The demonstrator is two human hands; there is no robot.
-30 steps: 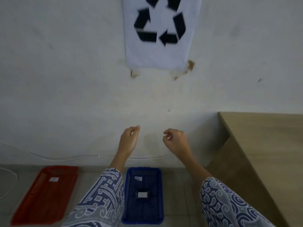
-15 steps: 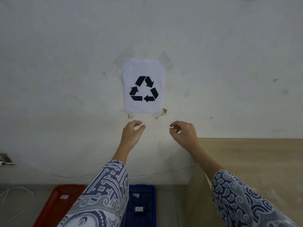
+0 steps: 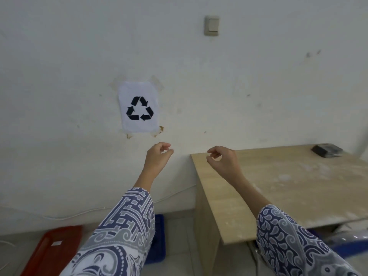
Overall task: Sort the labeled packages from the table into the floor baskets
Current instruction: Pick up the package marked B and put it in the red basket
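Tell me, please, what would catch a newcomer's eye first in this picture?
Probably the recycling sign taped to the white wall, just above two empty hands, left hand and right hand, raised with fingers loosely curled. On the right stands a wooden table with a dark package at its far corner; a red basket lies on the floor, bottom left.

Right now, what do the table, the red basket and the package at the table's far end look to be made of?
Table: pale wood-grain board, likely laminate, matte, with whitish dusty smears.
Red basket: probably moulded plastic, uniform colour, white label.
Package: dark, glossy highlights suggest plastic wrap; too small to be sure.
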